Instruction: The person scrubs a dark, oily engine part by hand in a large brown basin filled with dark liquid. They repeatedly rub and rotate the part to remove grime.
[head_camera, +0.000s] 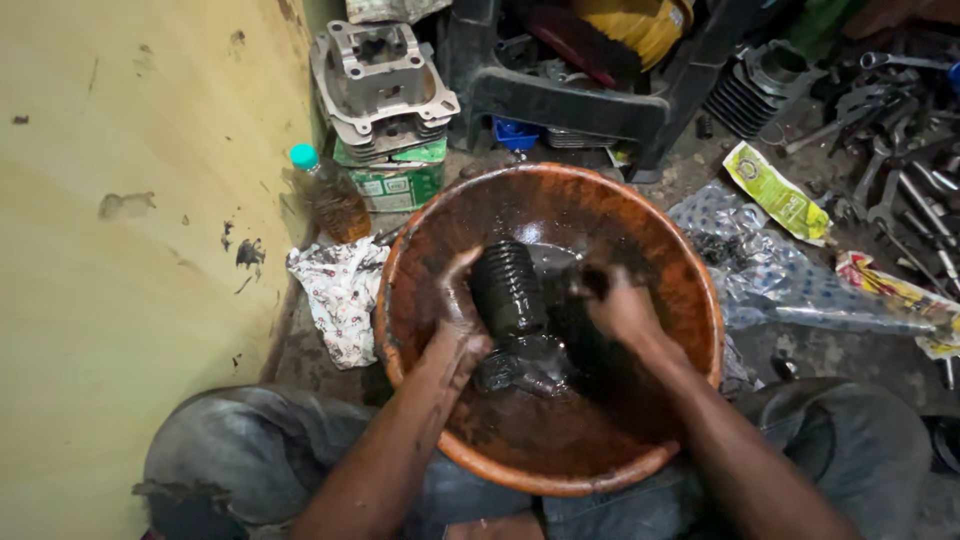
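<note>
Finned engine cylinder (510, 290) in an oily orange basin (690, 270).
Left hand (458, 310) grips its side; right hand (615, 305) is clenched on something dark, unclear what.

Beneath the fingertips of the left hand (458, 325), the lower end of the ribbed black part (512, 300) sinks into dark liquid, its shape unclear. What the right hand (620, 312) pinches is too smeared to identify. Both forearms are cut off by the bottom edge.
</note>
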